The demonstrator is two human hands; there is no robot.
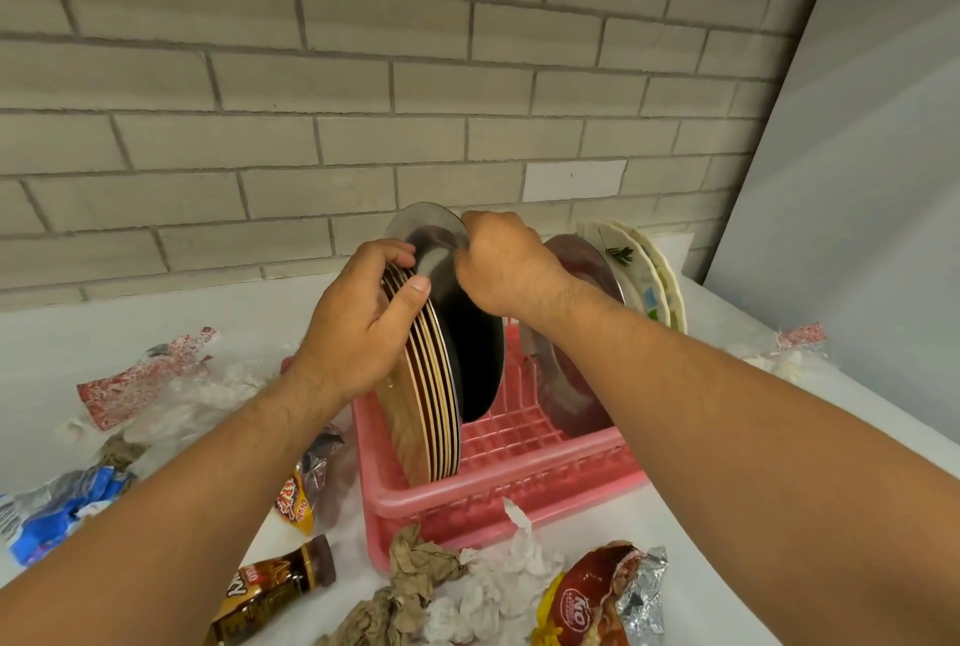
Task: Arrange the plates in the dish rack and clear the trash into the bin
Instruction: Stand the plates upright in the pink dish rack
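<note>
Plates stood on edge in a pink plastic slatted dish rack (498,479) at the centre of the frame, on a white countertop (727,515) before a grey brick wall (363,73). At the rack's left end, the left hand (358,328) grasped a stack of gold-rimmed steel plates (434,411), thumb across their rims. Just right of it, the right hand (501,263) pinched the upper rim of a single shiny steel plate (457,333), held upright. Another steel plate (576,375) and white floral plates (644,276) leaned at the rack's far right end. Trash lay around the rack: crumpled brown paper (415,578), white tissue (493,588), a red-and-yellow foil snack wrapper (602,598), a brown drink bottle (270,588) and a blue wrapper (57,510) at lower left.
</note>
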